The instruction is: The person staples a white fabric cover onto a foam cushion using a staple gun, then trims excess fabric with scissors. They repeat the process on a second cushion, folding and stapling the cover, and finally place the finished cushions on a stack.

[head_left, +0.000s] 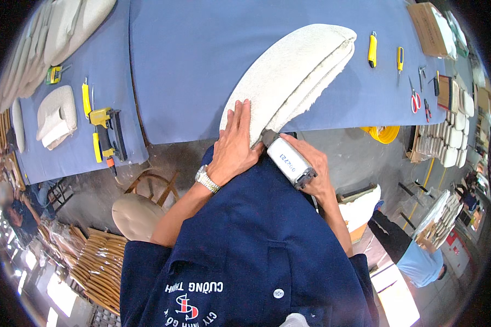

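Observation:
A cream, curved upholstered cushion [281, 71] lies on the blue table, its near end overhanging the edge toward me. Along its right side runs an open seam with a frayed fabric edge. My left hand [232, 139] rests flat on the near end, fingers stretched over the fabric, with a metal watch on the wrist. In my right hand [313, 163] is a staple gun [289, 161] with a light grey body; its dark nose meets the near end of the cushion, close to my left thumb. What lies under the nose is hidden.
On the blue table [185, 49], a yellow staple gun [106, 131] and a cream pad [57, 117] lie left; a yellow cutter [372, 50], screwdriver [400, 62] and red-handled scissors [414, 101] lie right. A round-seated chair [139, 215] stands below left. A person in light blue [420, 267] is at lower right.

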The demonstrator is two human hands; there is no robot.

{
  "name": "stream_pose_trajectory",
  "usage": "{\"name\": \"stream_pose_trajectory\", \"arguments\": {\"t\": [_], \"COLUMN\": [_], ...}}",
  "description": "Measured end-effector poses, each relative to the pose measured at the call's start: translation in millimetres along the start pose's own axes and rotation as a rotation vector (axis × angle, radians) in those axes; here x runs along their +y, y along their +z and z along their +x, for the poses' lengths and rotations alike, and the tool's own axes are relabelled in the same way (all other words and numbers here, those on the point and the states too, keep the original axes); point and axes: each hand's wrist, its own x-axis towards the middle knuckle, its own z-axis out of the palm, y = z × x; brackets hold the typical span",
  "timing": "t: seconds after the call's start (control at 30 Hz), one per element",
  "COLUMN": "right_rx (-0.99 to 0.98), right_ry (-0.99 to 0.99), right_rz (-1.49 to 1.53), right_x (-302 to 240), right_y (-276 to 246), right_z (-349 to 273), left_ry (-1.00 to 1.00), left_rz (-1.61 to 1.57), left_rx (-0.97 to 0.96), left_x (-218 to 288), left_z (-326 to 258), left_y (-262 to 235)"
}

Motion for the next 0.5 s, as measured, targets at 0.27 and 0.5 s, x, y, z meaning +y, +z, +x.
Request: {"name": "stream_pose_trajectory", "arguments": {"t": [0.27,0.5], "right_rx": [-0.048,-0.103], "right_ry": [-0.003,0.139], "right_rz": [0.061,0.058], "right_x": [0.8,-10.3], "right_y": [-0.2,1.4], "right_z": [0.3,15.9], "left_ry": [0.037,0.041], "left_rz": [-0.055,-0.101], "left_rx": [-0.006,0.034], "left_x": [-4.3,-6.0], "left_z": [-2.1,1.4], "left_y": [0.3,1.1]}}
